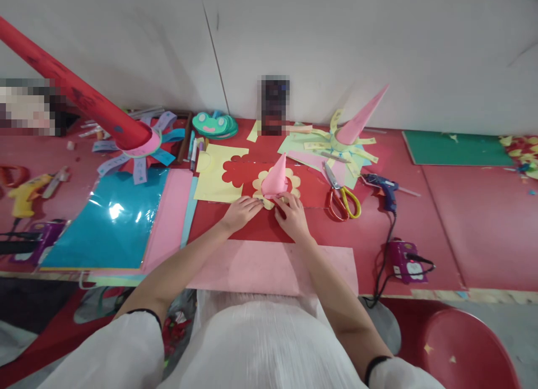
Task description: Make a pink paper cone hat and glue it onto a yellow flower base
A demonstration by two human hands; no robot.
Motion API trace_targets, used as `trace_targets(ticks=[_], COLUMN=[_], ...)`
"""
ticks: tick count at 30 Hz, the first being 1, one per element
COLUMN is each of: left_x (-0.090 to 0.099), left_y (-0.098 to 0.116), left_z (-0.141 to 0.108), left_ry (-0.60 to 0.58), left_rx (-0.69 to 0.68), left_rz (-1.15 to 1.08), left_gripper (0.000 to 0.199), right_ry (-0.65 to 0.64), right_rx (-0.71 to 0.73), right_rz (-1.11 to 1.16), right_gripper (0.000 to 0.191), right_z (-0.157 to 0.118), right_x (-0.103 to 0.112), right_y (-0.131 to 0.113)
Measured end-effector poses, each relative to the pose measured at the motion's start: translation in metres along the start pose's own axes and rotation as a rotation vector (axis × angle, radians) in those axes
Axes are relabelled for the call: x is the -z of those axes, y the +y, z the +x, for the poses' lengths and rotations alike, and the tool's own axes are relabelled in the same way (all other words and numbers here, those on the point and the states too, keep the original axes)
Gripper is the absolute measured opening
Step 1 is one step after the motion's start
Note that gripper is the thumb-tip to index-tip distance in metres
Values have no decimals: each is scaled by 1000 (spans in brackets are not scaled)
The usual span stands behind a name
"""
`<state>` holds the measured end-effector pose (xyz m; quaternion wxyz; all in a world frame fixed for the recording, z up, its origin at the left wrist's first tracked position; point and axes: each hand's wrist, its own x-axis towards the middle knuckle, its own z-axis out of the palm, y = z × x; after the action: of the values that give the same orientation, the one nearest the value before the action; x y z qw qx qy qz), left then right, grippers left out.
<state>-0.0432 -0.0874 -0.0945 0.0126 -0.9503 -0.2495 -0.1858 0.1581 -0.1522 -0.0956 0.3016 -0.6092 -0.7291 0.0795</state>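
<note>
A pink paper cone (275, 179) stands point up in the middle of a yellow scalloped paper flower (296, 183), over red paper in front of me. My left hand (242, 213) has its fingers drawn together at the flower's near left edge, pinching the paper there. Bent at the cone's near base, the fingers of my right hand (292, 216) grip its lower rim. The exact contact under the fingertips is hidden. A red scalloped cut-out (232, 171) lies to the left on a yellow sheet (210, 181).
Scissors (341, 195) and a blue glue gun (384, 190) lie at right, its cord running to a purple box (407, 261). Behind stands a finished-looking pink cone (363, 117) with yellow strips. At left are a long red tube (96, 103) and a blue folder (113, 221).
</note>
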Motion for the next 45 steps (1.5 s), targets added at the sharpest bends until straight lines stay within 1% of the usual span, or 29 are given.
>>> trace_targets(ticks=[4,10,14,17,22,27,30,35,37,41,45], left_x=[1,2,4,5,6,6,5,1,-1,-4,-6], left_y=[-2,-5,-9,-11,-6,1,1,2,4,8,13], left_z=[0,1,-1,-2,2,10,10,9,11,19,25], left_ry=[-39,-5,-32,-70,-68,-68,-47,102,135,107,70], left_rx=[-35,-49,-75,-68,-54,-77,-34,102,128,125,115], left_rz=[15,1,3,-2,15,55,22,8,14,28,32], left_gripper=[34,32,34,34,34,32,31,27,28,31,34], right_ry=[-6,4,5,-4,-14,-3,-12,-13,-6,3,13], right_rx=[6,3,7,0,0,3,7,4,5,11,-4], right_rz=[5,12,8,9,13,18,22,17,22,50,112], right_gripper=[34,35,35,36,37,36,37,38,37,33,36], right_z=[0,-1,-1,-1,-1,-1,-1,-1,-1,-1,-1], right_x=[0,-1,-1,-2,-1,-1,-1,-2,-2,-2,-2], right_y=[0,1,1,1,1,1,2,2,2,4,6])
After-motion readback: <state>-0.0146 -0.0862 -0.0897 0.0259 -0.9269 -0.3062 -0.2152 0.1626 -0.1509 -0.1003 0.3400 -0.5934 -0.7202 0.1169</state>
